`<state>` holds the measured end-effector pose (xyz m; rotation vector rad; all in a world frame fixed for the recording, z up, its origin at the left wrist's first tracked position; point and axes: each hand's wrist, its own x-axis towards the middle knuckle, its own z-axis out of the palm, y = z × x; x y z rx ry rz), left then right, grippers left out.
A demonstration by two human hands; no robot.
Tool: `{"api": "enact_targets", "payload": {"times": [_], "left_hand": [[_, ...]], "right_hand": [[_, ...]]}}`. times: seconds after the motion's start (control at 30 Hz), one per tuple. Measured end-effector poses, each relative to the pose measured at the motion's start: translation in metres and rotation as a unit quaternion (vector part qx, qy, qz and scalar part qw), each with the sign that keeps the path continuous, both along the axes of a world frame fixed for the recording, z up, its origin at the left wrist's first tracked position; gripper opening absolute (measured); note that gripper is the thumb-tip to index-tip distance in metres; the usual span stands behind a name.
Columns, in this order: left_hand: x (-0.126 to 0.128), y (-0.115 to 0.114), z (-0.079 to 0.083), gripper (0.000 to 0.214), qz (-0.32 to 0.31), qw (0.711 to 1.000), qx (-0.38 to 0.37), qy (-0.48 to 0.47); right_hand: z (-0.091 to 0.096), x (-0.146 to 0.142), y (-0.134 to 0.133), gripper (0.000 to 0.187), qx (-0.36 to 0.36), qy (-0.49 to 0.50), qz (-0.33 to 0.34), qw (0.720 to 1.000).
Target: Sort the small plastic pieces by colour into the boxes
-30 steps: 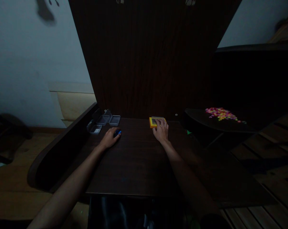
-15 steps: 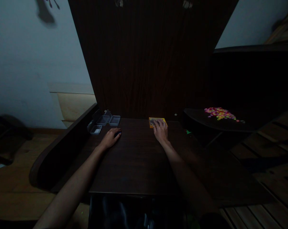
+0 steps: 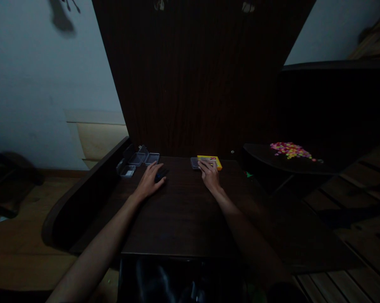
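The room is dim. My left hand (image 3: 149,182) lies on the dark wooden table (image 3: 180,214), fingers curled over a small dark blue object (image 3: 161,174) that pokes out at its fingertips. My right hand (image 3: 209,176) rests farther right, fingers stretched flat, its fingertips on a grey flat piece (image 3: 195,163). That piece juts out to the left of a yellow box (image 3: 212,161) near the table's back edge. Both forearms reach in from the bottom of the view.
Several small clear plastic cases (image 3: 138,160) lie open at the back left, beside the table's raised side rail (image 3: 83,198). A pile of small colourful pieces (image 3: 290,150) sits on a dark shelf to the right. A tall dark wooden panel (image 3: 196,75) stands behind the table.
My left hand slid right and a little forward with the blue object. My right hand shifted left, and the grey piece now shows beside the yellow box.
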<state>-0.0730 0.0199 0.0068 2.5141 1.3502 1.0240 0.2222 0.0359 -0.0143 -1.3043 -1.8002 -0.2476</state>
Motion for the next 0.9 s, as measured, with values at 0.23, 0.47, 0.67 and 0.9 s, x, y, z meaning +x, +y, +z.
{"api": "enact_targets", "payload": {"times": [0.23, 0.47, 0.67, 0.9], "left_hand": [[0.027, -0.010, -0.001, 0.097, -0.031, 0.991, -0.095, -0.089], [0.029, -0.008, -0.001, 0.083, -0.053, 0.971, -0.133, -0.192], [0.029, -0.011, 0.004, 0.085, -0.085, 0.941, -0.191, -0.265], [0.030, -0.013, 0.005, 0.079, -0.137, 0.907, -0.258, -0.305]], "right_hand": [[0.003, -0.049, -0.019, 0.037, -0.003, 0.004, 0.142, 0.990], [0.005, -0.074, -0.032, 0.034, -0.006, 0.010, 0.213, 0.977], [0.015, -0.064, -0.031, 0.059, -0.041, 0.022, 0.184, 0.982], [0.009, -0.056, -0.027, 0.052, -0.125, 0.049, 0.245, 0.960]]}}
